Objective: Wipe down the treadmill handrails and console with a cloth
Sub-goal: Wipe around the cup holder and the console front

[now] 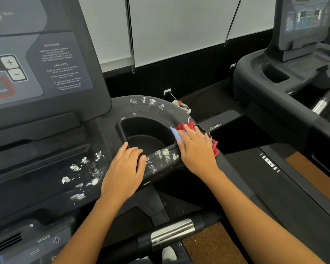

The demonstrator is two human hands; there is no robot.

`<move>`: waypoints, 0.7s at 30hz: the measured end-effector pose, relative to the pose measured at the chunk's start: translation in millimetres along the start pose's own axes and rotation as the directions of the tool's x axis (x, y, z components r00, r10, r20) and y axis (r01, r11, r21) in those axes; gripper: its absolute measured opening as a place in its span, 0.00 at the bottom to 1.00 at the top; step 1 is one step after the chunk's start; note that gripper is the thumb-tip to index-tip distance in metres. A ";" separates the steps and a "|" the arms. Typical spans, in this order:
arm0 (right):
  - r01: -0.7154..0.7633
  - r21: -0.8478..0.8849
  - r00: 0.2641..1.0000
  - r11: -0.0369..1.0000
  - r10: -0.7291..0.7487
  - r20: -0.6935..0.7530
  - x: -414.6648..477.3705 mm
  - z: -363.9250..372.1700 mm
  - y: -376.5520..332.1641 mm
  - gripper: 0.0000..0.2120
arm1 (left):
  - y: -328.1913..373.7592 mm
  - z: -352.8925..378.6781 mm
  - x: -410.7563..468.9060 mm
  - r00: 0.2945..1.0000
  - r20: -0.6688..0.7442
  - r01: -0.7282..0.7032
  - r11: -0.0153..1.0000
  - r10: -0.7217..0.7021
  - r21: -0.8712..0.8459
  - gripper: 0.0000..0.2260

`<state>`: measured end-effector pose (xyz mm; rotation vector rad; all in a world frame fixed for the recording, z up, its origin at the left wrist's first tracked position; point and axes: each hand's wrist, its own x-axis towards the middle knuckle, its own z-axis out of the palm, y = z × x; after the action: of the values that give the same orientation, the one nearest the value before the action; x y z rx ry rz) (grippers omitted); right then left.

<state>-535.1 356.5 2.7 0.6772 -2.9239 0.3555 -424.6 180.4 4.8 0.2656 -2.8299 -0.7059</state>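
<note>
The right hand (196,151) lies flat on the cloth (215,148), a patchwork of red, pale blue and black. Its fingers are straight and a little spread, so the grip is apart and only presses the cloth down. The cloth sits on the right rim of the cup holder (147,134), beside the console (46,73).

The left hand (125,168) rests on the front rim of the same cup holder. Its fingers lie loosely together, bent over the edge, and its grip holds nothing.

White flecks (75,167) cover the dark tray left of this hand. More flecks lie on the rim between the two hands and on its far curve.

Below the forearms runs a handrail (172,232) with a shiny metal sleeve, above a brown floor (213,246).

At the right stands a second treadmill (284,88), well apart. Behind are window blinds (179,25) and a wall socket (167,91). A small white and red thing (181,104) lies just behind the rim, perhaps a clip; it is too small to tell.
</note>
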 end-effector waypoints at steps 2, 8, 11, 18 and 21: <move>0.006 0.013 1.000 1.000 -0.005 -0.018 -11.4 -0.1 1.1 0.21 | -0.8 0.3 0.0 1.000 -0.004 0.000 1.000 0.000 -0.006 0.16; 0.014 0.000 0.999 1.000 -0.014 0.044 -9.3 -2.9 8.3 0.20 | -1.3 -0.1 -0.6 0.999 -0.017 -0.028 1.000 0.028 0.006 0.22; 0.004 0.002 0.997 1.000 -0.004 0.072 4.1 -1.3 7.1 0.20 | -1.1 -1.0 -0.3 0.999 -0.022 -0.035 0.999 0.035 0.011 0.23; 0.016 0.502 0.995 0.865 0.034 -0.090 0.3 -14.5 6.5 0.15 | -3.1 -2.4 3.7 0.999 -0.025 0.021 0.995 -0.024 -0.096 0.15; 0.046 0.511 0.991 0.858 0.026 -0.132 -26.9 -18.5 -4.3 0.18 | -6.8 -6.2 11.5 0.997 -0.044 0.058 0.988 -0.065 -0.145 0.15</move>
<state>-507.9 368.6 17.0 0.6889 -2.6951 1.1615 -433.3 169.2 8.8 0.3425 -2.7187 -0.8990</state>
